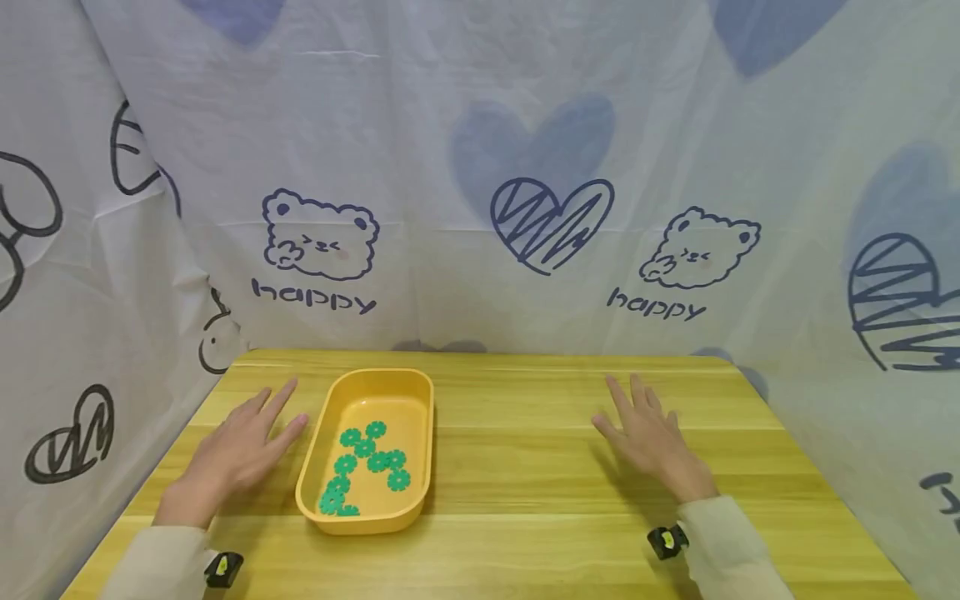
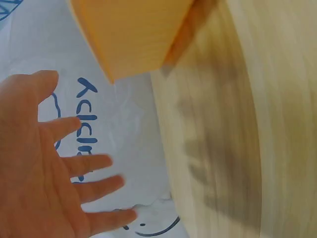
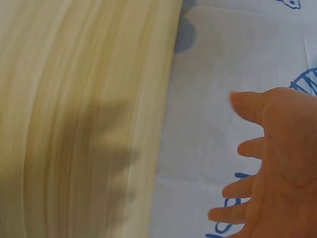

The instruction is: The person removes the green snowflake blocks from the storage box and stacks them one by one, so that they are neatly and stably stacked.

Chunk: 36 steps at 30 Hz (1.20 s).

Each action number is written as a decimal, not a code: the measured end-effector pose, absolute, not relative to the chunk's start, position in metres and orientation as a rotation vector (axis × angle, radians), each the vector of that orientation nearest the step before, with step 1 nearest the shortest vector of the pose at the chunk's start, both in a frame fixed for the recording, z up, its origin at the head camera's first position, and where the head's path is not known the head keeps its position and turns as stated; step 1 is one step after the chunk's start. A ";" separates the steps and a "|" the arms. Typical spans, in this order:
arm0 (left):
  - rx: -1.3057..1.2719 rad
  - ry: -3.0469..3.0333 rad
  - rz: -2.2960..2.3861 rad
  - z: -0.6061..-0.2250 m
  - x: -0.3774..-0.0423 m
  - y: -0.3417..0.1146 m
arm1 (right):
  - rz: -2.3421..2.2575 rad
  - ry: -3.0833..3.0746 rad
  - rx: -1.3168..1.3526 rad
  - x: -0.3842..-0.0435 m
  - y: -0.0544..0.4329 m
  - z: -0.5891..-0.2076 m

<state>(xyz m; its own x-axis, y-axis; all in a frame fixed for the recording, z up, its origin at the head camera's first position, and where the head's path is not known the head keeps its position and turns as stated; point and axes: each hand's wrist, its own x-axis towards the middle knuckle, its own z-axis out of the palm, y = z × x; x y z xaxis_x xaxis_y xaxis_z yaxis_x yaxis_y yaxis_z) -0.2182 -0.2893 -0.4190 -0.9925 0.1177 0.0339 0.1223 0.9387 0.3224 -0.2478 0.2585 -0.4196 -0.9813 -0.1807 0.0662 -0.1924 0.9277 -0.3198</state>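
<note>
A yellow-orange plastic tray (image 1: 375, 525) with rounded corners sits left of centre on the wooden table. Inside it lie several green notched discs (image 1: 364, 448), flat and grouped toward its left and middle. My left hand (image 1: 242, 446) hovers just left of the tray, fingers spread and holding nothing. In the left wrist view, the tray's outer wall (image 2: 133, 34) appears above the hand (image 2: 54, 168). Over the right part of the table, my right hand (image 1: 648, 429) is held with fingers spread and nothing in it. The right wrist view shows that palm (image 3: 287, 163) beside the table edge.
The wood-grain table (image 1: 525, 475) spans the front. A pale cloth (image 1: 420, 167) printed with hearts, bears and "happy" hangs behind it and along both sides. Each wrist wears a small black device, seen on the left (image 1: 224, 570) and right (image 1: 667, 542).
</note>
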 end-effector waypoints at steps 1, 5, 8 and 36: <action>-0.218 -3.075 -0.565 -0.418 -0.219 -0.289 | 0.550 -3.032 0.331 -0.249 0.258 -0.420; -0.344 -3.011 -0.829 -0.416 -0.220 -0.288 | 0.693 -2.933 0.444 -0.256 0.247 -0.420; -0.387 -2.967 -1.009 -0.416 -0.220 -0.287 | 0.814 -2.867 0.490 -0.260 0.234 -0.417; -0.376 -2.819 -1.839 -0.442 -0.229 -0.290 | 1.371 -2.702 0.986 -0.280 0.074 -0.419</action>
<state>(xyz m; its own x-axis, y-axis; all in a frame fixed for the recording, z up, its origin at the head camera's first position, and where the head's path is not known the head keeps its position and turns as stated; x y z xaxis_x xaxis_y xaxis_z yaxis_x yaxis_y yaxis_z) -0.2291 -0.2904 -0.4423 -0.9458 0.3138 -0.0833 0.0503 0.3951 0.9173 -0.2803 0.0740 -0.4194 -0.8078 -0.5436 0.2280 -0.5050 0.4386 -0.7434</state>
